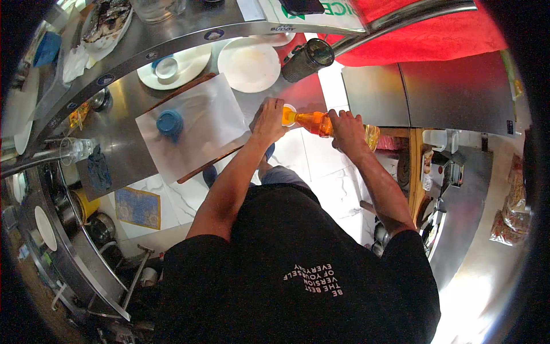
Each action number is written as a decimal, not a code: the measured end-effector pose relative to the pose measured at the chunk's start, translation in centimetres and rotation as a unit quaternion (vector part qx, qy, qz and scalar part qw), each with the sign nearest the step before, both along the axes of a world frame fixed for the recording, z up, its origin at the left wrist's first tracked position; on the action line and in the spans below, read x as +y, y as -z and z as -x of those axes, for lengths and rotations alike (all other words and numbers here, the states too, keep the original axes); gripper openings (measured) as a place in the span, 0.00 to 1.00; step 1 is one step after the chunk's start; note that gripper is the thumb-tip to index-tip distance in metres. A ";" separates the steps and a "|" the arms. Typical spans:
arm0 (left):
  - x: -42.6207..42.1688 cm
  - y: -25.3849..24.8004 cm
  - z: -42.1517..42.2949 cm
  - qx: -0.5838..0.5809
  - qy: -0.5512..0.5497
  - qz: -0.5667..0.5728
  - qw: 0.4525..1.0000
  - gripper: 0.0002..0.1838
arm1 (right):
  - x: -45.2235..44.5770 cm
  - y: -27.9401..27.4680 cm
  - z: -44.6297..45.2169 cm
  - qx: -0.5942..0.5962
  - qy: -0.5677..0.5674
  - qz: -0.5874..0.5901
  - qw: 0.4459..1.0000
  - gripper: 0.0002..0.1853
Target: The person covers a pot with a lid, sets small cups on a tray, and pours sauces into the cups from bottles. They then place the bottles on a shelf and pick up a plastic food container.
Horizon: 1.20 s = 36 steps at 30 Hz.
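Note:
My right hand is wrapped round a clear bottle of orange-yellow liquid. The bottle lies tilted almost flat, its neck pointing left into a small white cup. Orange liquid shows at the cup's mouth. Fingers closed, my left hand holds this cup by its near side, at the counter's right end. To the left, a blue cup stands on a white sheet laid over a brown board.
Behind my hands are a white plate, another plate bearing a small cup, and a dark mesh holder. A metal shelf curves above the counter. A drinking glass and a dark cloth are at the left.

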State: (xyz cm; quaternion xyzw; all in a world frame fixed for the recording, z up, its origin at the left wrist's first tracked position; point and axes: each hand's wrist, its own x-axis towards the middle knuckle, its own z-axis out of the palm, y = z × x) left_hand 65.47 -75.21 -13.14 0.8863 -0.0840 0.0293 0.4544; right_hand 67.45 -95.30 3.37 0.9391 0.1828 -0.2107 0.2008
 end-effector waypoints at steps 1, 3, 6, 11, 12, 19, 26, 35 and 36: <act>0.0 -0.1 0.0 0.006 0.001 0.000 1.000 0.39 | -0.1 0.2 0.0 -0.001 0.000 0.004 1.000 0.38; 0.2 -0.3 0.0 0.017 0.003 0.001 1.000 0.38 | 0.0 0.3 -0.1 0.001 0.002 0.009 1.000 0.38; 0.3 -0.5 0.0 0.030 0.004 -0.006 1.000 0.37 | 0.0 0.3 -0.1 0.008 0.007 0.010 1.000 0.38; 0.3 -0.5 0.1 0.028 -0.005 0.001 1.000 0.36 | 0.0 0.5 -0.2 0.008 0.007 0.009 1.000 0.38; 0.4 -0.5 0.0 0.024 -0.007 -0.001 1.000 0.36 | -0.1 0.7 -0.2 0.003 0.005 0.006 1.000 0.38; 0.5 -0.5 0.1 0.008 -0.007 -0.003 1.000 0.37 | -0.3 0.6 -0.1 -0.004 0.002 -0.002 1.000 0.37; 0.4 -0.5 0.0 0.019 -0.018 0.002 1.000 0.36 | -1.4 1.7 -0.2 -0.014 0.002 -0.014 1.000 0.38; 0.6 -2.2 -0.3 0.026 -0.021 0.020 0.999 0.36 | -3.7 4.4 1.4 0.008 0.099 -0.134 0.986 0.43; 0.8 -2.6 -0.2 0.030 -0.015 0.029 0.999 0.37 | -3.7 4.8 1.8 -0.005 0.103 -0.168 0.980 0.40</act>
